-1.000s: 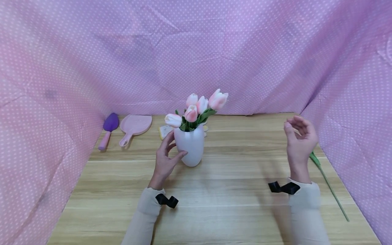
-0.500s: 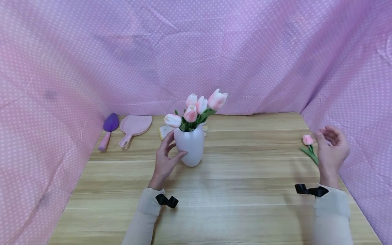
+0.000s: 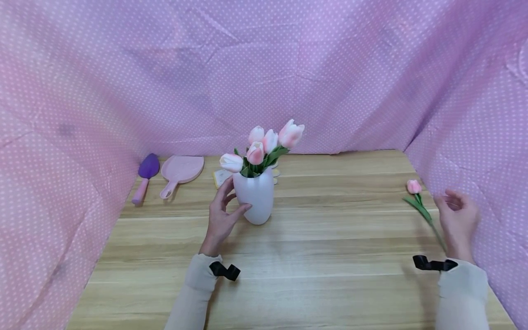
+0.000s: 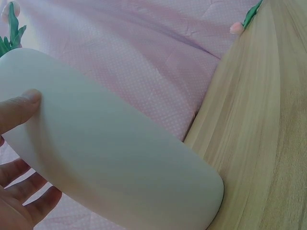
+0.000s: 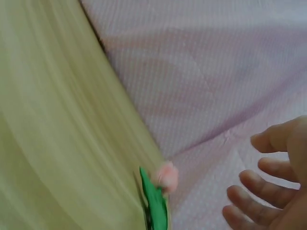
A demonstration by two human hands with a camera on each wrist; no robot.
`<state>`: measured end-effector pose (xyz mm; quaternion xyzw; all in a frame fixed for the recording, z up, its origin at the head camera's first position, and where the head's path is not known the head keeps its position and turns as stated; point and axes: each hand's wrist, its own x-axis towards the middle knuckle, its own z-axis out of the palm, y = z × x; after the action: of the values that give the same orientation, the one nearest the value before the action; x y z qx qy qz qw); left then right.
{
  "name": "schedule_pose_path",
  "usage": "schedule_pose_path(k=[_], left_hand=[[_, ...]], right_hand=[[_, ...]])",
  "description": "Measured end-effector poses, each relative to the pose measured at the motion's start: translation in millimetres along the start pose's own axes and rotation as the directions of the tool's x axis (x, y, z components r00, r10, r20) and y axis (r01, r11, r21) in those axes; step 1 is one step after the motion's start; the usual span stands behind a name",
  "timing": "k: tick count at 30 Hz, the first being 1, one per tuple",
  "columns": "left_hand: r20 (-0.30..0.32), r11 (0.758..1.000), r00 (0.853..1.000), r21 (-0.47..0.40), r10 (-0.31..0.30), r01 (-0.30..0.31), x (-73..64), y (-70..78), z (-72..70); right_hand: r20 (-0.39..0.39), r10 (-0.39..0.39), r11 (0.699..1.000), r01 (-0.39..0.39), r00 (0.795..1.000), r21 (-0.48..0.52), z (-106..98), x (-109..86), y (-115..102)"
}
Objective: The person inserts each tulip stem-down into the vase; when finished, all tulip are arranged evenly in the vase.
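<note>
A white vase (image 3: 256, 197) stands on the table with several pink-and-white tulips (image 3: 255, 153) in it. My left hand (image 3: 221, 219) holds the vase from its left side, the thumb across the front and the fingers behind. In the left wrist view the thumb (image 4: 21, 109) lies against the vase's smooth wall. At the right, one loose pink tulip (image 3: 414, 187) lies on the table, its green stem partly hidden by my right hand (image 3: 459, 223). That hand hovers just right of the stem, fingers loosely bent and holding nothing. The right wrist view shows the hand apart from the tulip (image 5: 168, 177).
A purple-bladed trowel (image 3: 143, 178) and a pink dustpan-like scoop (image 3: 181, 172) lie at the back left. Behind the vase is a small card-like item (image 3: 221, 177), partly hidden. Pink dotted cloth (image 3: 264, 68) walls the wooden table (image 3: 321, 275) at the back and sides.
My right hand has moved right and lower, from left of the loose tulip to beside its stem, uncovering the bloom. The left hand and the vase have stayed in place.
</note>
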<state>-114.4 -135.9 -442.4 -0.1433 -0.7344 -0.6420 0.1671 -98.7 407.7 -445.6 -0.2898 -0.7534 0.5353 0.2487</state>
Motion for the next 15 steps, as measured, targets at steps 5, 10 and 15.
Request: schedule_pose_path(k=[5, 10, 15], left_hand=[[0.0, 1.0, 1.0, 0.006, -0.01, 0.01, -0.4, 0.9, 0.2], [0.002, 1.0, 1.0, 0.01, -0.023, 0.023, -0.6, 1.1, -0.1], [0.003, 1.0, 1.0, 0.011, -0.028, 0.028, -0.5, 1.3, -0.5]], right_hand=[[0.257, 0.033, 0.937, 0.06, 0.966, -0.344, -20, 6.9, 19], [0.427, 0.106, 0.831, 0.156, 0.898, -0.534, -33, 9.2, 29], [0.45, 0.122, 0.815, 0.169, 0.885, -0.554, -36, 8.8, 35]])
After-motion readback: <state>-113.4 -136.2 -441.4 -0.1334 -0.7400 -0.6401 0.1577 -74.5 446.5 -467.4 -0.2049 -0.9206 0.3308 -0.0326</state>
